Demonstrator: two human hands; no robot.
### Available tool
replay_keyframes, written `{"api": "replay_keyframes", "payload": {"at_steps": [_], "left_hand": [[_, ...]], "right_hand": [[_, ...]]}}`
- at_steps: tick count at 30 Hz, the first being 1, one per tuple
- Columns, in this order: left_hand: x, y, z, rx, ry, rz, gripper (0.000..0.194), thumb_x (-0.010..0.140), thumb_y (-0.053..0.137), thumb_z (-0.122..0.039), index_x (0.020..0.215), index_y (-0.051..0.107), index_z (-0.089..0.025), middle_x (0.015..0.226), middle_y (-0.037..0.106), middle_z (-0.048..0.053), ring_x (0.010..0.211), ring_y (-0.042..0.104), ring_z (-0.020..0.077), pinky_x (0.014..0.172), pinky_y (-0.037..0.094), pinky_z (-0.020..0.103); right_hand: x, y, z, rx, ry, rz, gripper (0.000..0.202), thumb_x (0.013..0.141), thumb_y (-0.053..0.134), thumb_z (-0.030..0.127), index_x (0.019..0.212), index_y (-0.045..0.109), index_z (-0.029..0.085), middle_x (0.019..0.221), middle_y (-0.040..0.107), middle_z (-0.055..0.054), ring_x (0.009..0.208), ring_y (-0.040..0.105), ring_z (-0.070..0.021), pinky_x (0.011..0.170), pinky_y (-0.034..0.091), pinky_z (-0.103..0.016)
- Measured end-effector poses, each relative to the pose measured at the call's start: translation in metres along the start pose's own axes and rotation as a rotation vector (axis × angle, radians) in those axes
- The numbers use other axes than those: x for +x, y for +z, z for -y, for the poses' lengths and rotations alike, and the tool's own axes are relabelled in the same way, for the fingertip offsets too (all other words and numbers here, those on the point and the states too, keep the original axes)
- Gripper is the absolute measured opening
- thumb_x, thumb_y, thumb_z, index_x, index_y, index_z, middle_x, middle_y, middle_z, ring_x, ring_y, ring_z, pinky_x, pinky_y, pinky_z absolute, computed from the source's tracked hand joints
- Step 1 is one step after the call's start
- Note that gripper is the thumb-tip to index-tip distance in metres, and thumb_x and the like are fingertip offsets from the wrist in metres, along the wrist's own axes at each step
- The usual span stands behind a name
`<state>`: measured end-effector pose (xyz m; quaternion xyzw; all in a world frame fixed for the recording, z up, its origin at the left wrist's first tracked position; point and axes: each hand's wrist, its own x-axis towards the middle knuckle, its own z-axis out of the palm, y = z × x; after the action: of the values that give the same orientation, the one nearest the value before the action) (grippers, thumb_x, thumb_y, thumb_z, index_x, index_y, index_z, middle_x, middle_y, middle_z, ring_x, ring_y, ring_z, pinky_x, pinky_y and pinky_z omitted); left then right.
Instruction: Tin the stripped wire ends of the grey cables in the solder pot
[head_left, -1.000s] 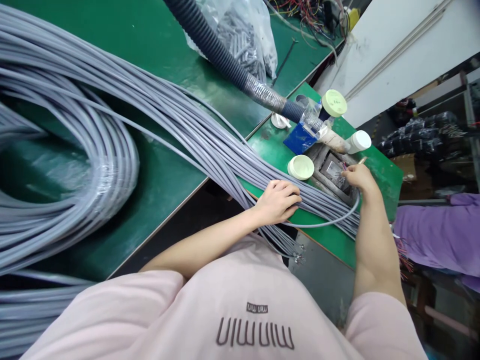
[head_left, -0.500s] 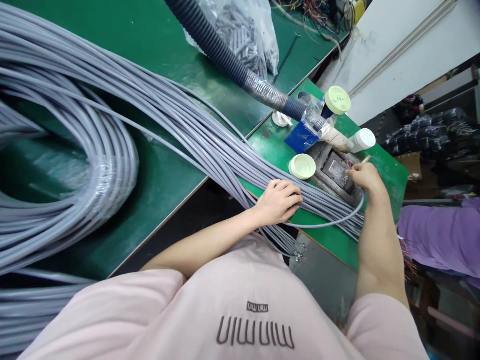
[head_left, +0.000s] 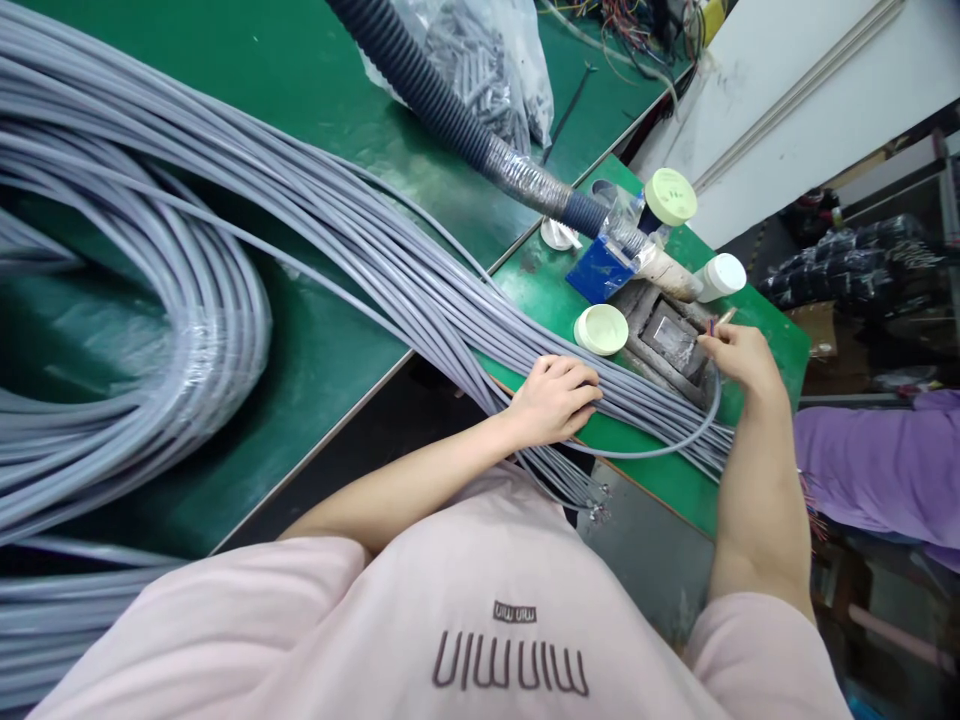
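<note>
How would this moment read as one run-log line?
left hand: on grey cable bundle | right hand: holding looped cable near its end, at grimy block | nearby: ribbed hose, pale green tub

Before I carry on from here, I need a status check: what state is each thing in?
Left hand: laid over the cable bundle, fingers bent
Right hand: pinching a cable end
Grey coil: wrapped in clear film
Square pot: uncovered, shiny inside
Pale green dish: hollow side up
White jar: looks closed
Black hose: bent, taped near its end
Clear bag: holding short grey pieces
</note>
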<state>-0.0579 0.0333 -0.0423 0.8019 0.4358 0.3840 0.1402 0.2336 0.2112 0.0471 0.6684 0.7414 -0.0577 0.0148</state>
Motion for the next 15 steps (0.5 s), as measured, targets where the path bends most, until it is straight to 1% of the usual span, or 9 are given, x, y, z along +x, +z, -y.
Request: {"api": "replay_keyframes", "payload": {"at_steps": [3,5,6,8,10,12,14,15], "left_hand": [[-0.001,-0.001,0.001,-0.007,-0.008,0.007,0.022,0.092,0.051,-0.030,0.107,0.064,-0.021,0.116,0.065,0.007,0.113,0.051,0.0224,0.094,0.028,0.041],[-0.002,-0.002,0.002,-0.035,-0.020,0.007,0.022,0.091,0.053,-0.030,0.107,0.065,-0.021,0.115,0.065,0.007,0.112,0.051,0.0229,0.094,0.028,0.042],[-0.002,-0.003,0.002,-0.062,-0.033,0.005,0.022,0.090,0.054,-0.030,0.106,0.065,-0.021,0.114,0.066,0.007,0.111,0.052,0.0231,0.095,0.028,0.042],[0.001,-0.004,-0.003,-0.163,-0.085,-0.018,0.021,0.090,0.054,-0.031,0.105,0.067,-0.021,0.111,0.067,0.007,0.108,0.054,0.0227,0.096,0.030,0.043],[0.010,-0.001,-0.016,-0.351,-0.150,-0.058,0.024,0.090,0.056,-0.034,0.106,0.067,-0.020,0.111,0.068,0.008,0.106,0.056,0.0221,0.097,0.033,0.042],[0.023,0.007,-0.034,-0.644,-0.174,-0.066,0.034,0.087,0.061,-0.040,0.111,0.065,-0.017,0.113,0.067,0.011,0.108,0.057,0.0224,0.094,0.040,0.038],[0.035,0.019,-0.055,-0.997,-0.185,0.019,0.044,0.083,0.064,-0.048,0.112,0.064,-0.014,0.111,0.068,0.012,0.105,0.060,0.0220,0.089,0.046,0.034],[0.040,0.024,-0.063,-1.181,-0.210,0.073,0.048,0.084,0.061,-0.053,0.109,0.064,-0.012,0.105,0.069,0.012,0.099,0.063,0.0206,0.085,0.048,0.032]], "right_hand": [[-0.012,-0.004,-0.002,0.072,-0.050,-0.049,0.028,0.075,0.059,0.041,0.058,0.058,0.018,0.056,0.051,0.001,0.056,0.045,-0.0133,0.054,0.029,-0.027],[-0.024,-0.006,0.000,0.146,-0.083,-0.110,0.027,0.073,0.062,0.040,0.057,0.058,0.018,0.060,0.053,0.001,0.058,0.046,-0.0135,0.057,0.032,-0.027],[-0.031,-0.007,0.003,0.218,-0.100,-0.154,0.026,0.072,0.065,0.039,0.057,0.059,0.018,0.062,0.055,0.000,0.060,0.048,-0.0136,0.058,0.034,-0.027],[-0.050,-0.007,0.017,0.434,-0.138,-0.241,0.024,0.071,0.069,0.036,0.058,0.059,0.018,0.068,0.057,0.000,0.064,0.051,-0.0140,0.062,0.038,-0.027],[-0.075,-0.006,0.041,0.690,-0.181,-0.298,0.022,0.071,0.071,0.033,0.060,0.060,0.018,0.071,0.059,0.000,0.070,0.055,-0.0148,0.067,0.042,-0.028],[-0.103,-0.005,0.071,0.863,-0.250,-0.314,0.020,0.075,0.070,0.030,0.062,0.061,0.018,0.076,0.063,-0.001,0.076,0.058,-0.0155,0.074,0.045,-0.029],[-0.128,-0.008,0.097,0.941,-0.292,-0.276,0.017,0.078,0.069,0.028,0.065,0.064,0.019,0.080,0.065,-0.001,0.081,0.061,-0.0161,0.079,0.047,-0.030],[-0.138,-0.012,0.104,0.946,-0.309,-0.215,0.013,0.080,0.068,0.028,0.070,0.067,0.019,0.084,0.067,-0.002,0.084,0.062,-0.0167,0.080,0.048,-0.030]]}}
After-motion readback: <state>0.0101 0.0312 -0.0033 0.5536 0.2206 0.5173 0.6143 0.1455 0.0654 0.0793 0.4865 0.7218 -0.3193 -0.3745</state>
